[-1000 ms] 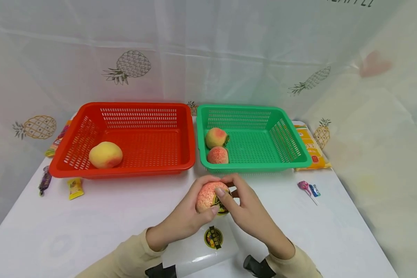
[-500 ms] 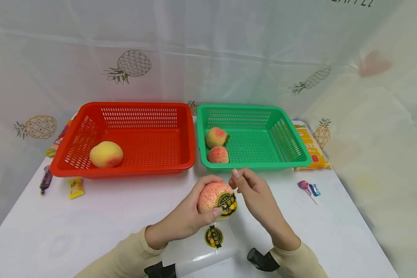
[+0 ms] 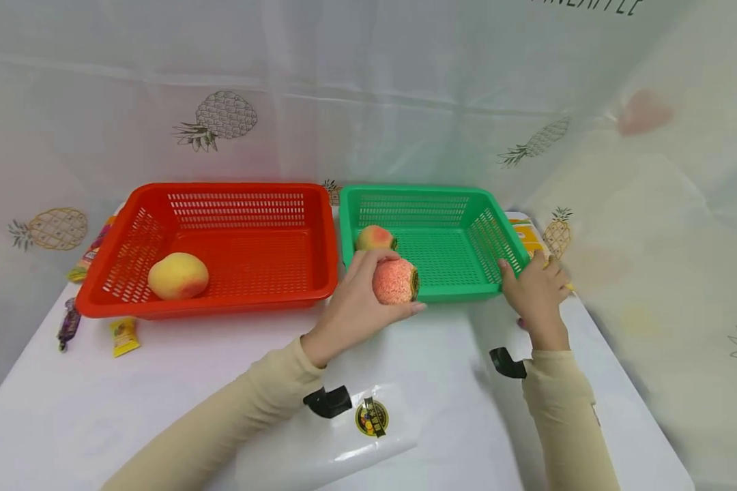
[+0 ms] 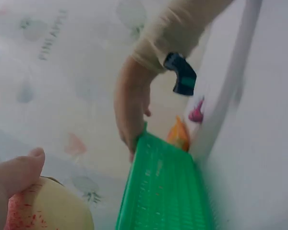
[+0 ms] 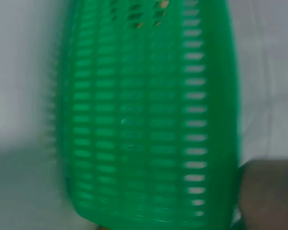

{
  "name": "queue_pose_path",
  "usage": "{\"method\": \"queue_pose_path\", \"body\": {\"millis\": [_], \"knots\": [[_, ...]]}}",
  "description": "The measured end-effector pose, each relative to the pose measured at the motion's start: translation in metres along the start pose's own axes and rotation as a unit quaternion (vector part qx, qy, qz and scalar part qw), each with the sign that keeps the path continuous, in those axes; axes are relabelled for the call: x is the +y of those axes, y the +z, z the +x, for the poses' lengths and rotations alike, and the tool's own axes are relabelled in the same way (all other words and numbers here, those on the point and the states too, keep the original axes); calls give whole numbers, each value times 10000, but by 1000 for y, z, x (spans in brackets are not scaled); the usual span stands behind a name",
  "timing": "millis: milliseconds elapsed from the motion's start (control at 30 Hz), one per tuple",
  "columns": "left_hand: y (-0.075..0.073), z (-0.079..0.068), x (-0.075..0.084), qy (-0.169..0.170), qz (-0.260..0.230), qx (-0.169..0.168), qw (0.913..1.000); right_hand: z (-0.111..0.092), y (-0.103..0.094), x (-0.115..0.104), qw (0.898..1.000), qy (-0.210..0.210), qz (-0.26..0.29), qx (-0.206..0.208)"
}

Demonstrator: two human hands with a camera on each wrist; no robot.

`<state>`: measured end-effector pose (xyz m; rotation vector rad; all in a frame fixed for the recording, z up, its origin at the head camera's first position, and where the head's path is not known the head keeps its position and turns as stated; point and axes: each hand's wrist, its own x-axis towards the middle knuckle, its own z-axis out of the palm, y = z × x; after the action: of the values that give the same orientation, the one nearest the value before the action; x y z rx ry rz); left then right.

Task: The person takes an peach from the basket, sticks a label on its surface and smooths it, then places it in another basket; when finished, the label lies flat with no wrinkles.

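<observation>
- My left grip (image 3: 357, 304) has brought its clamped stickered peach (image 3: 393, 282) to the near-left corner of the green basket (image 3: 445, 258).
- My right grip (image 3: 534, 294) has reached its right end; clamped, I can't tell.
- Labelling looks finished here.

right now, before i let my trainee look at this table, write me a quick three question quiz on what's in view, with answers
1. What does the left hand hold?
2. True or false: the small yellow packet lies outside the red basket.
3. Which of these is the right hand gripping?
a) the red basket
b) the green basket
c) the small yellow packet

Key
1. A reddish peach.
2. True: it lies on the table, in front of that basket.
3. b: it is at the basket's right-hand end.
</observation>
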<state>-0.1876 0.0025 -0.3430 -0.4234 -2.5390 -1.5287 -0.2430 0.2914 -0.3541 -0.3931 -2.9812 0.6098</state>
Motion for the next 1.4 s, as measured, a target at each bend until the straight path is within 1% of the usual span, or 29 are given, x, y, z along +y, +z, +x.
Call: {"method": "queue_pose_path", "body": {"millis": [67, 100, 167, 267, 367, 467, 600, 733, 867, 900, 967, 1033, 1067, 1133, 1167, 1233, 1267, 1300, 1400], "knots": [[12, 18, 0, -38, 271, 38, 9996, 13, 4, 8, 9986, 54, -144, -507], [17, 27, 0, -63, 388, 20, 9992, 18, 5, 10, 9975, 37, -167, -691], [29, 42, 2, -94, 639, -77, 9979, 22, 8, 14, 9960, -23, -150, -880], [43, 61, 4, -19, 918, -325, 9952, 23, 11, 16, 9969, -103, -197, -749], [57, 76, 3, 148, 1164, -595, 9913, 22, 13, 17, 9983, -164, -205, -521], [67, 87, -1, 237, 1273, -842, 9880, 21, 17, 15, 9991, -169, -169, -343], [79, 98, -11, 366, 1557, -1023, 9818, 19, 19, 13, 9997, -177, -116, -142], [88, 104, -18, 472, 2162, -1225, 9675, 18, 19, 12, 9998, -166, -110, -69], [92, 108, -20, 502, 2698, -1612, 9480, 18, 18, 13, 9998, -143, -141, 3], [92, 109, -20, 535, 2844, -1707, 9419, 18, 18, 14, 9998, -134, -138, 27], [92, 111, -20, 532, 3166, -1940, 9270, 17, 17, 13, 9998, -124, -133, 33], [93, 114, -21, 524, 3477, -2169, 9107, 17, 16, 13, 9998, -119, -126, 34], [97, 117, -28, 608, 3600, -2196, 9047, 16, 16, 13, 9999, -115, -121, 37], [97, 119, -30, 522, 3814, -2409, 8909, 16, 16, 13, 9998, -109, -133, 48], [96, 119, -30, 496, 3888, -2475, 8860, 16, 16, 13, 9998, -109, -136, 60], [94, 118, -29, 467, 3988, -2558, 8794, 17, 17, 14, 9998, -107, -145, 84], [93, 118, -28, 444, 4002, -2585, 8781, 17, 18, 14, 9998, -103, -133, 98], [88, 114, -20, 316, 4017, -2685, 8750, 17, 18, 14, 9998, -101, -122, 112], [85, 112, -17, 285, 3971, -2677, 8774, 18, 19, 15, 9998, -82, -89, 149]]}}
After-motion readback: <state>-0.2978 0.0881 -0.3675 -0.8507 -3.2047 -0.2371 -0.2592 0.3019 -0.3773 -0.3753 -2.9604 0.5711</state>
